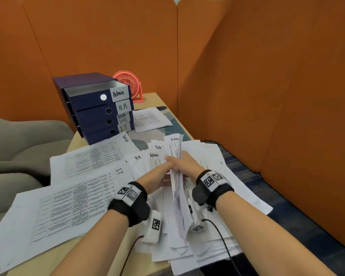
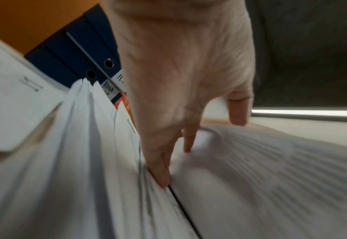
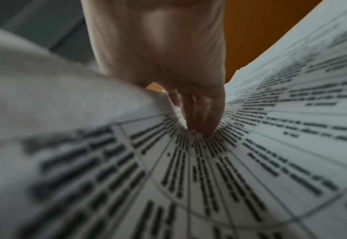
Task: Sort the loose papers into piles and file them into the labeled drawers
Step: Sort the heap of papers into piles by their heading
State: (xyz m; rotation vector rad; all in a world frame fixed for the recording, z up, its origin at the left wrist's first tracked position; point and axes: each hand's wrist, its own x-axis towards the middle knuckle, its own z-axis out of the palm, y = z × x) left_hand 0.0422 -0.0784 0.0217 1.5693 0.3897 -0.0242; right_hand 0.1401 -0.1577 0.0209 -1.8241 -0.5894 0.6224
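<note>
The right hand (image 1: 184, 161) grips a sheaf of Admin sheets (image 1: 175, 156) stood on edge, fingers curled around its far face. The left hand (image 1: 159, 176) presses straight fingers (image 2: 160, 171) flat against the near face, squaring it. The sheaf stands over the loose-paper heap (image 1: 207, 196), in front of the drawer unit (image 1: 96, 108), whose top Admin drawer (image 1: 92, 94) is pulled open. Sorting looks partly done; likely next, carrying the sheaf to that drawer without fanning the sheets.
</note>
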